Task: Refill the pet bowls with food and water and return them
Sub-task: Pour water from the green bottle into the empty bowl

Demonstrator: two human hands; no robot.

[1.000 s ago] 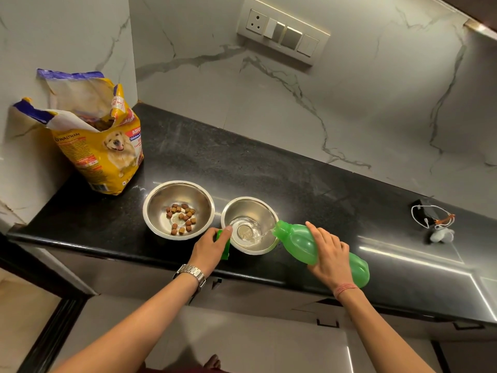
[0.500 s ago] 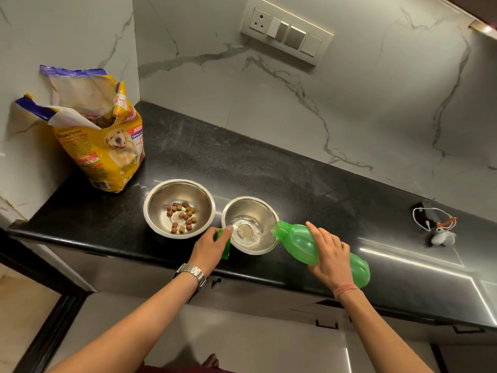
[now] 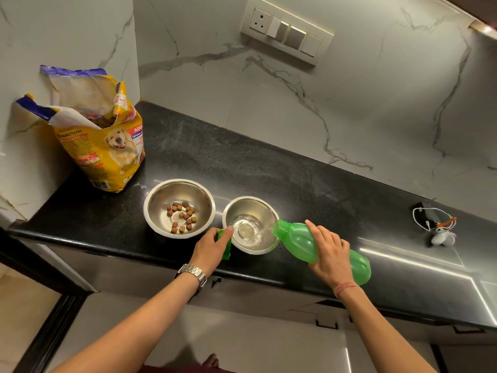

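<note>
Two steel bowls stand side by side on the black counter [image 3: 269, 168]. The left bowl [image 3: 156, 211] holds several brown kibble pieces [image 3: 181, 216]. The right bowl [image 3: 251, 205] has a little water in its bottom. My right hand [image 3: 329, 254] grips a green plastic bottle [image 3: 298, 242], tipped on its side with its mouth over the right bowl's rim, and water runs out of it. My left hand [image 3: 211, 249] holds the green bottle cap [image 3: 225, 247], its thumb touching the left rim of the water bowl.
An open yellow dog food bag [image 3: 105, 146] stands at the counter's left end against the marble wall. A white cable and a small white item [image 3: 437, 224] lie far right. A switch panel [image 3: 286, 32] sits on the back wall. The counter's front edge runs just below my hands.
Water keeps flowing from the bottle and the pool in the right bowl has grown slightly. Both hands stay where they were.
</note>
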